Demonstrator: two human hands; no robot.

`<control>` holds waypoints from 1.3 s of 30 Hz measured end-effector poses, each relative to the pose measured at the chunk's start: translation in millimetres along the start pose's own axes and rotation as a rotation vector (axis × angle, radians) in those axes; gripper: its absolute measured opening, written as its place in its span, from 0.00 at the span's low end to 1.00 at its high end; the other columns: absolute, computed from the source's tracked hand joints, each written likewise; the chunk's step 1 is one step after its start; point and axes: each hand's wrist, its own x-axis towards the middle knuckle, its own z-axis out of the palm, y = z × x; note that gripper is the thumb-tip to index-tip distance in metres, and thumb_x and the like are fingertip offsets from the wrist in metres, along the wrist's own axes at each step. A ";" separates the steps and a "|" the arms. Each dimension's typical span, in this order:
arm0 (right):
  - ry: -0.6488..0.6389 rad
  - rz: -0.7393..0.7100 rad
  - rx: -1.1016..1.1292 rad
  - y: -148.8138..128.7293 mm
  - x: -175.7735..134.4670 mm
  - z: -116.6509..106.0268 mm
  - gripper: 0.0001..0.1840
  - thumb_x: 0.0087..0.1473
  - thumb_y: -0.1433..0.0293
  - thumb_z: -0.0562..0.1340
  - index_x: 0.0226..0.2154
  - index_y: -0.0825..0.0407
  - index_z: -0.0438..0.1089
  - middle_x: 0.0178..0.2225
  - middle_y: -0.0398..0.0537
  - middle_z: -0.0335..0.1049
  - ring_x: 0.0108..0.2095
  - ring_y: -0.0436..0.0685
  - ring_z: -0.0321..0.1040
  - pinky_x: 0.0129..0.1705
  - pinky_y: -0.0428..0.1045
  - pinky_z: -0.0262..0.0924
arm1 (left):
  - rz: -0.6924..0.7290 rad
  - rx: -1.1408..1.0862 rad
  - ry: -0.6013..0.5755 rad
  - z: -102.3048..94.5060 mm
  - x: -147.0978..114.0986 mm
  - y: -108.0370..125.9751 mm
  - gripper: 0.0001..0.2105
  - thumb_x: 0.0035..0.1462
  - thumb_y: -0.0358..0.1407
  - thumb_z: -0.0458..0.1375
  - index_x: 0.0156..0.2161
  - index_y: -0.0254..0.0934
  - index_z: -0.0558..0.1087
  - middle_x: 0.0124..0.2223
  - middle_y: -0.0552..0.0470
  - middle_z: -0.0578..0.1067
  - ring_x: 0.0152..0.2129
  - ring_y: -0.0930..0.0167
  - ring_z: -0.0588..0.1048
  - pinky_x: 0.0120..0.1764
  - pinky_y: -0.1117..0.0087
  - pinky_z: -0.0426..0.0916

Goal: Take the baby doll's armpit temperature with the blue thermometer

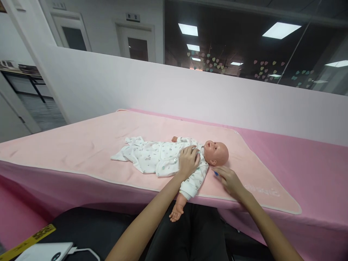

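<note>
1. A baby doll [174, 157] in a white printed sleepsuit [152, 156] lies on its back on a pale pink blanket [81, 145] spread over a table, head to the viewer's right, one bare arm hanging over the blanket's near edge.
2. The left hand [188, 161] rests flat on the doll's chest, fingers loosely spread over the suit front and closed on nothing.
3. The right hand [230, 180] lies on the blanket just below the doll's head [217, 153], fingers pinched around a small blue object [216, 174]; what it is cannot be told.
4. The step in hand appears to be steadying the doll at the chest while the other hand brings the small item up near the head.
5. Any next move would call for a light, steady left palm and a careful approach by the right fingertips, given how close they are to the doll's neck.
6. Nearer than the doll, a white device [46, 252] with a cable sits at the lower left.
</note>
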 end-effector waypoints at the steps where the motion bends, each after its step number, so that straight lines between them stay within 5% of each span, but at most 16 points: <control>1: 0.074 -0.028 0.006 -6.1 13.9 6.1 0.20 0.54 0.79 0.48 0.43 0.52 0.70 0.41 0.50 0.72 0.43 0.55 0.68 0.43 0.52 0.66 | 0.009 0.008 -0.011 0.1 -0.2 -0.6 0.08 0.57 0.34 0.49 0.38 0.38 0.69 0.46 0.48 0.70 0.43 0.66 0.67 0.44 0.63 0.58; 7: 0.367 0.005 0.118 -31.4 100.4 63.6 0.22 0.48 0.80 0.47 0.42 0.54 0.70 0.40 0.51 0.71 0.42 0.56 0.66 0.47 0.54 0.63 | 0.017 0.103 -0.003 6.0 -4.4 -8.7 0.10 0.55 0.33 0.51 0.41 0.34 0.67 0.38 0.45 0.70 0.36 0.64 0.67 0.39 0.63 0.60; 12: 0.567 0.113 0.232 -32.9 108.1 92.9 0.23 0.46 0.80 0.47 0.39 0.52 0.71 0.38 0.50 0.70 0.41 0.55 0.65 0.47 0.54 0.63 | 0.014 0.165 0.033 10.9 -5.7 -12.3 0.08 0.56 0.30 0.48 0.40 0.31 0.67 0.34 0.45 0.69 0.34 0.65 0.66 0.37 0.63 0.61; 22: 0.602 0.089 0.194 -35.2 100.6 88.6 0.22 0.49 0.79 0.47 0.42 0.53 0.69 0.44 0.53 0.67 0.46 0.56 0.63 0.50 0.54 0.61 | 0.013 0.052 0.103 1.3 -0.8 -7.9 0.08 0.58 0.30 0.46 0.37 0.33 0.66 0.33 0.46 0.69 0.33 0.65 0.66 0.37 0.64 0.61; 32: 0.603 0.193 0.164 -31.7 97.8 85.8 0.20 0.50 0.80 0.47 0.39 0.52 0.69 0.40 0.51 0.68 0.43 0.55 0.65 0.49 0.53 0.63 | -0.060 0.023 0.163 -2.2 -0.5 -4.8 0.08 0.59 0.34 0.48 0.38 0.36 0.69 0.38 0.47 0.72 0.36 0.68 0.68 0.40 0.66 0.60; 39: 0.618 0.111 0.105 -24.3 96.1 86.6 0.17 0.53 0.78 0.48 0.39 0.52 0.68 0.38 0.50 0.69 0.42 0.54 0.66 0.47 0.52 0.65 | -0.112 0.011 0.141 -3.8 0.3 -3.9 0.10 0.60 0.34 0.47 0.39 0.36 0.70 0.38 0.48 0.72 0.35 0.69 0.68 0.41 0.66 0.59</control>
